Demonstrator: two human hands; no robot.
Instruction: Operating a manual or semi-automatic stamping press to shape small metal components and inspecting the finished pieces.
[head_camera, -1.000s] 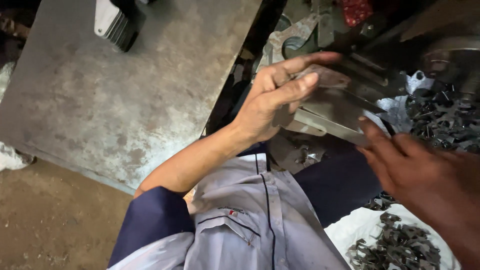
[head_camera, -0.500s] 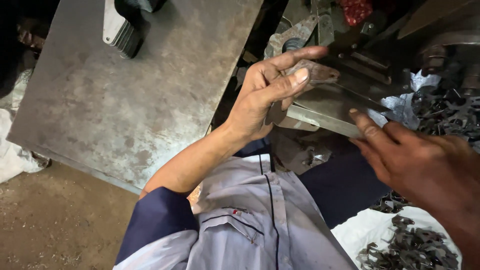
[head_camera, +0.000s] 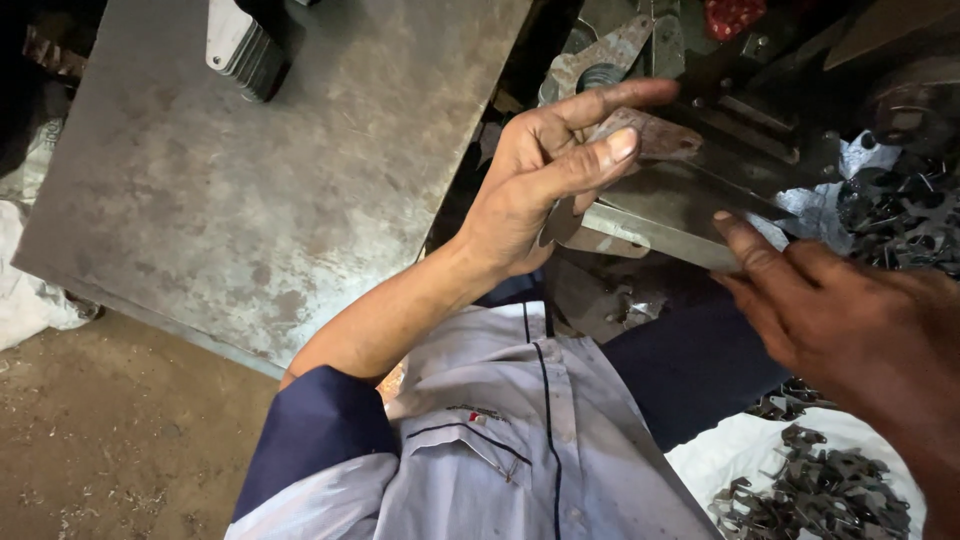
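A small flat metal piece (head_camera: 650, 135), brownish and rust-stained, was held in the left hand (head_camera: 545, 185), pinched between the thumb and the extended forefinger, with the remaining fingers curled loosely behind it. The piece was kept tilted, just above the grey metal plate (head_camera: 680, 205) of a machine, whose front edge ran slantwise below the thumb. Whether the piece touched the plate could not be told.

The right hand (head_camera: 850, 310) was seen at the right edge of the view, its fingers stretched out and slightly spread, with one fingertip laid on or just at the near edge of the same plate. Nothing was seen gripped in it, though its palm side was hidden.

To the left, a broad, worn steel bench (head_camera: 250, 190) was seen, and a stack of pale flat plates (head_camera: 240, 45) was set near its far edge. Heaps of small dark stamped parts (head_camera: 900, 215) were piled at the far right beside the machine, and more of the same parts (head_camera: 820, 490) were lying on a white sack (head_camera: 720, 460) in the lower right corner. A grey work shirt (head_camera: 500, 440) with a dark blue sleeve was visible at the bottom, above a dusty earthen floor (head_camera: 100, 440).
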